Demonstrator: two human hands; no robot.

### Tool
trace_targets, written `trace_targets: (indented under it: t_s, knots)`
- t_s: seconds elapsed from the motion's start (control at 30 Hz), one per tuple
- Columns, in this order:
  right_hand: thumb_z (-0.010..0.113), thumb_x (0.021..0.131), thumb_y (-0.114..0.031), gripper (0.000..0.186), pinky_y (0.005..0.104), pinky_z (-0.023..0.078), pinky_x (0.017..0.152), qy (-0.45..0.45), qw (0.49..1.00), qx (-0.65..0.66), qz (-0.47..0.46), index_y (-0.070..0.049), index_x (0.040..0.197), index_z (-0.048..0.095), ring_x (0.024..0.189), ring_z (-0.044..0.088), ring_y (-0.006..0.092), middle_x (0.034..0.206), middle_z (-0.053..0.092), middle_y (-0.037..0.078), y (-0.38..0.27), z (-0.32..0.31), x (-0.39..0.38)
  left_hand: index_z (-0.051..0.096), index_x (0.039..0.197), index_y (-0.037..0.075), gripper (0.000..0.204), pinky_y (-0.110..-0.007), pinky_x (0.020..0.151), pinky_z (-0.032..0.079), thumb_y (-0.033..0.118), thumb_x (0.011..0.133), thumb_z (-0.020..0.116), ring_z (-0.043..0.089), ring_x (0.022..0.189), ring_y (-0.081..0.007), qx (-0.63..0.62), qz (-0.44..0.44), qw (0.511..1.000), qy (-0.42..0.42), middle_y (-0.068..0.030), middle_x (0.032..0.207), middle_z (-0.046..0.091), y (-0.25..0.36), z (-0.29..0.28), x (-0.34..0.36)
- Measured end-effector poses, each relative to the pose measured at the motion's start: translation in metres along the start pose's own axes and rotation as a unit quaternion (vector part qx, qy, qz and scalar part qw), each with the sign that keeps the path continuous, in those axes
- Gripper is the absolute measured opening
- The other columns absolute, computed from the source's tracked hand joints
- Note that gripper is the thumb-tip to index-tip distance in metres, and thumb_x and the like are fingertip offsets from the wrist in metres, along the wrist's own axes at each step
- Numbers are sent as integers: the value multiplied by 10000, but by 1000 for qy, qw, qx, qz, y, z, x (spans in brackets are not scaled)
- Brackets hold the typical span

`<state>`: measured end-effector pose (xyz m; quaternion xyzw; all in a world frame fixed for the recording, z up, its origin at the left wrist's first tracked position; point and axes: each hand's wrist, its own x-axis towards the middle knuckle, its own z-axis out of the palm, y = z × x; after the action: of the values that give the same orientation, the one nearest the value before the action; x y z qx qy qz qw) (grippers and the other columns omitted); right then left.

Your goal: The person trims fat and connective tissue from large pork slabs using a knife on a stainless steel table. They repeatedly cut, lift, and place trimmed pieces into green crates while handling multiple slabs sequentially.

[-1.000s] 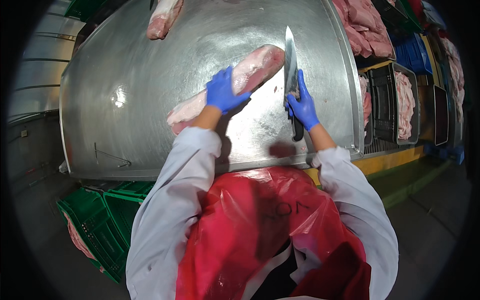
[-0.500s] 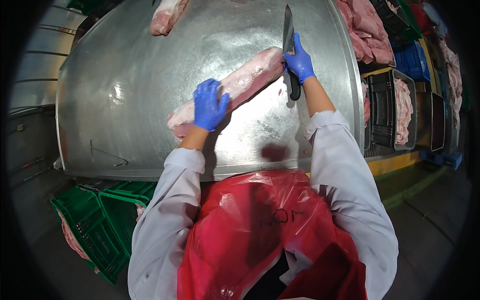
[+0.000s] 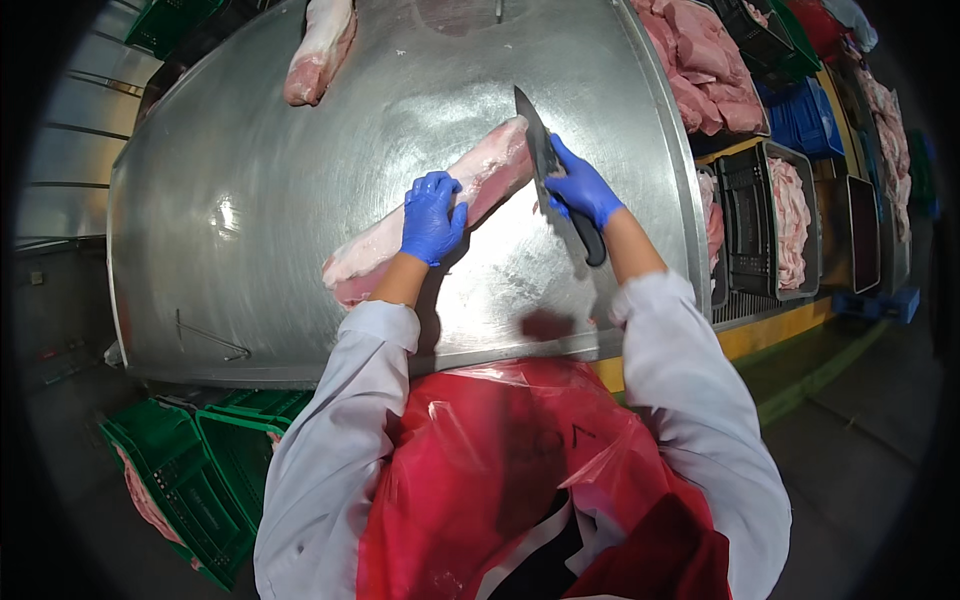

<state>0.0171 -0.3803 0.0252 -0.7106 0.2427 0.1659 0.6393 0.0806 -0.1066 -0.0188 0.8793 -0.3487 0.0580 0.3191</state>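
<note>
A long pale pork loin point(image 3: 490, 175) lies slantwise on the steel table point(image 3: 250, 270), its far right end towards the knife. My left hand point(image 3: 432, 218), in a blue glove, is closed over the middle of the loin, thumb on the near side and fingers across the top. In my right hand point(image 3: 585, 188), also blue-gloved, is a knife point(image 3: 537, 135) with a wide blade and black handle. The blade points away from me and stands right by the loin's far end; whether it touches cannot be made out. The handle's end sticks out below my palm.
Another loin point(image 3: 322, 50) lies at the table's far side. A thin metal rod point(image 3: 212, 335) rests near the left front edge. Green crates point(image 3: 180, 480) stand below left. On the right are a black crate point(image 3: 757, 220) with pale trimmings, a meat-filled crate point(image 3: 700, 65) and a blue crate point(image 3: 812, 120).
My right hand has brought the knife left and nearer to me, its blade now tilted along the loin's end. My left hand has slid along the loin towards its middle. The view has shifted slightly.
</note>
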Motion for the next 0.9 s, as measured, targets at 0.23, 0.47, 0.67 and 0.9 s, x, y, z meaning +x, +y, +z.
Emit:
trace_targets:
  t_s: [0.23,0.47,0.67,0.9]
  knots:
    - [538,879,43,851,294,494,505,-100,994,-47,20,-274,1590,195,526,547,121,804,656,97,59,-10,-181,612,965,65,266,-478,858,446,202,753,697,527,1022,-372,22,-119,992,-40,-171,1063,558,4,0,6]
    - [537,906,55,853,253,497,512,100,981,112,-119,-261,1597,149,610,563,93,957,645,83,69,-77,-125,667,920,25,378,-454,817,530,379,788,686,644,945,-389,104,-133,981,-96,-208,958,670,91,60,126]
    - [526,933,59,864,232,479,468,134,973,154,-104,-313,1594,110,601,545,82,885,598,53,75,-58,-75,698,1001,-10,390,-438,859,540,352,861,652,678,985,-398,124,-251,931,-234,-264,1019,693,78,64,152]
    - [580,927,-119,818,325,554,560,60,987,47,-141,-298,1589,133,622,636,172,791,669,127,16,-9,27,665,865,-7,296,-459,785,536,288,839,662,680,871,-414,58,-251,949,-184,-267,899,686,57,59,134]
